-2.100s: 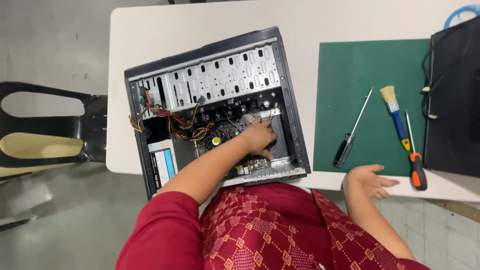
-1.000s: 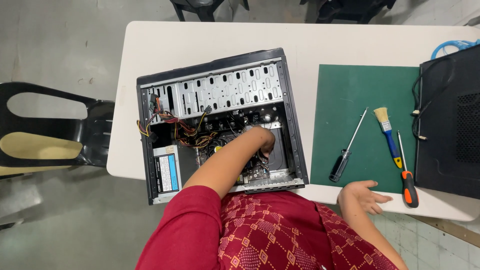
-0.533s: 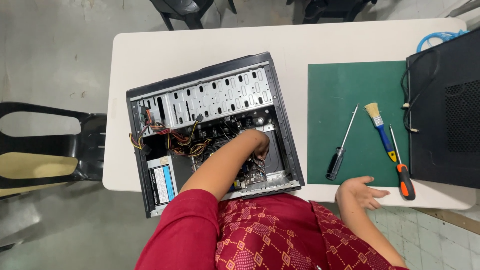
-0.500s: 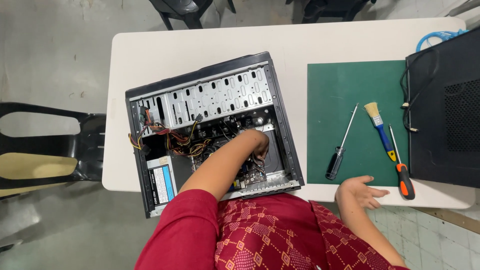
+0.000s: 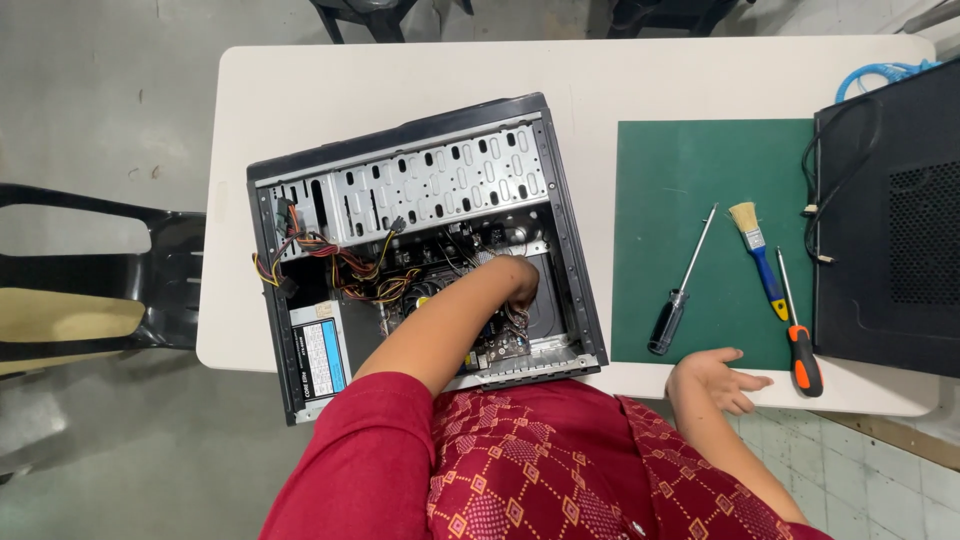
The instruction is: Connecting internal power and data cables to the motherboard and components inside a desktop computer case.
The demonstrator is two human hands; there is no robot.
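Since the frame half a second back, little has shifted: the left hand [image 5: 515,280] is still sunk inside the open computer case [image 5: 425,250] at the centre of the frame, and the right hand [image 5: 715,378] has stayed at the near edge of the white worktop [image 5: 420,85], lower right. The case lies on its side, its open face up, with the drive cage along the top and a bundle of coloured wires [image 5: 340,270] at its left. The left hand's fingers curl down among the parts near the case's lower right corner, hidden by the knuckles, so whether they grip anything cannot be told. The right hand lies palm down with its fingers [image 5: 745,382] spread apart, holding nothing, just below the green mat [image 5: 700,170]. On that mat, just above the fingers, lie a black-handled screwdriver [image 5: 682,285], a blue-handled brush [image 5: 757,258] and an orange-handled screwdriver [image 5: 797,330], none touched.
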